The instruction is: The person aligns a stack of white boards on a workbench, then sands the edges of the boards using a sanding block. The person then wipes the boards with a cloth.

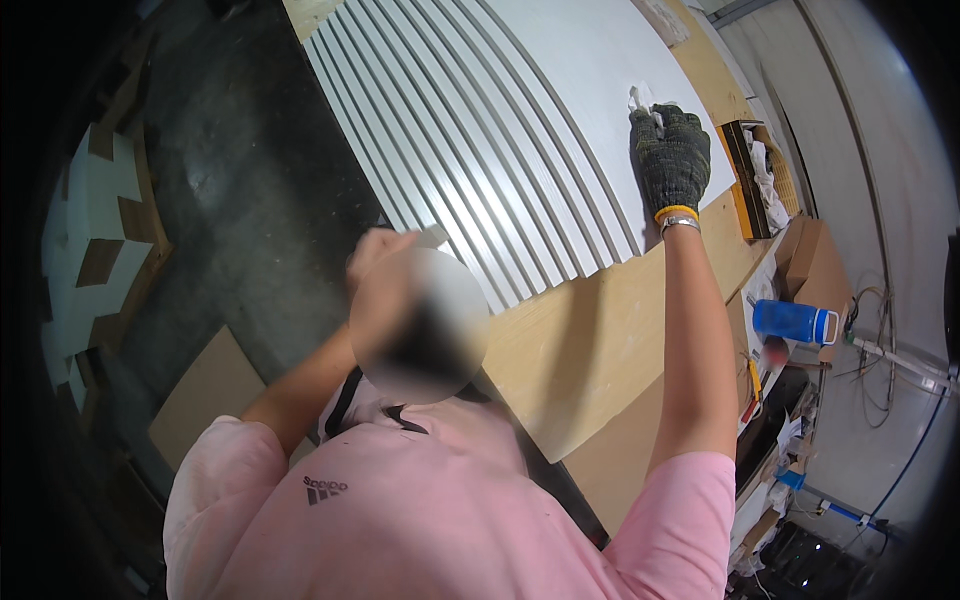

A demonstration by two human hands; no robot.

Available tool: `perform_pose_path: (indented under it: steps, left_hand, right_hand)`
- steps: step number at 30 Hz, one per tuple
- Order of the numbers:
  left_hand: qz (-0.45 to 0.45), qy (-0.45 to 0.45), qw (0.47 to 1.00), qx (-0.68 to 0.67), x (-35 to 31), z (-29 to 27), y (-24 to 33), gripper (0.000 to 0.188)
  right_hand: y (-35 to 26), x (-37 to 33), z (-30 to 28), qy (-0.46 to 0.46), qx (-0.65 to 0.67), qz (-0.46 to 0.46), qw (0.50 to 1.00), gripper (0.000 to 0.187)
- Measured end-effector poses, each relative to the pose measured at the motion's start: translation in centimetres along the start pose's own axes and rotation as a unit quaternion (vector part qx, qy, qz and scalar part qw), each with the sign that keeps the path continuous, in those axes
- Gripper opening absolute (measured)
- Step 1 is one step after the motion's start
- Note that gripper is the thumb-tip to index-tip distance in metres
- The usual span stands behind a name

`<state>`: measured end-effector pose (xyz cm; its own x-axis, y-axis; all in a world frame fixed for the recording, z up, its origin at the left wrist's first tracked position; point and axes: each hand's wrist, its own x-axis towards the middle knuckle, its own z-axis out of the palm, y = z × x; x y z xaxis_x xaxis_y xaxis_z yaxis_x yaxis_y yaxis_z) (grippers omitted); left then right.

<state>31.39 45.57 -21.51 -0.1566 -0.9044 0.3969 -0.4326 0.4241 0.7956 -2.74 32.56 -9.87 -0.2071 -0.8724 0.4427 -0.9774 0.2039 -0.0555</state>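
Note:
My right hand (673, 158), in a dark knitted glove with a yellow cuff, presses down on a smooth white panel (590, 50). Bunched under its fingers is a crumpled white cloth (640, 98). To the left lie several long white strips (470, 160), side by side with narrow gaps. My bare left hand (378, 252) is at the near left ends of the strips, fingers closed around a small pale block-like piece (432, 238). A blurred round patch covers part of that hand and wrist, so its exact grip is partly hidden.
Panel and strips rest on a plywood-topped table (555, 350). Along the right stand an open box with white rags (762, 180), a blue bottle (790, 320) and a yellow-handled tool (754, 382). Cardboard (210, 395) lies on the floor at left, near stacked white-and-brown pieces (105, 230).

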Motion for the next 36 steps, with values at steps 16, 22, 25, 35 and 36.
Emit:
perform_pose_path:
  steps: [16, 22, 25, 35, 36]
  left_hand:
    - [0.161, -0.179, 0.969, -0.054, -4.9, 2.5, 4.7, 0.043]
    - [0.152, -0.090, 0.984, -0.003, -3.2, 3.2, 1.6, 0.046]
    - [0.186, -0.071, 0.980, 0.021, -3.1, 2.9, 1.1, 0.045]
    - [0.057, -0.004, 0.997, 0.055, 4.6, -0.2, -2.8, 0.042]
    - [0.041, 0.012, 0.997, 0.058, 5.6, -0.4, -4.4, 0.043]
  right_hand:
    - [0.0, 0.0, -0.4, -0.021, 0.000, 0.022, 1.000, 0.040]
    - [0.1, 0.3, -0.1, -0.001, -0.023, -0.004, 1.000, 0.040]
    - [-0.1, 0.2, -0.4, -0.036, -0.018, 0.029, 0.999, 0.040]
    - [-0.2, 0.4, -0.6, -0.024, -0.007, 0.018, 1.000, 0.041]
    - [-0.3, 0.5, -0.6, -0.018, -0.018, 0.012, 1.000, 0.039]
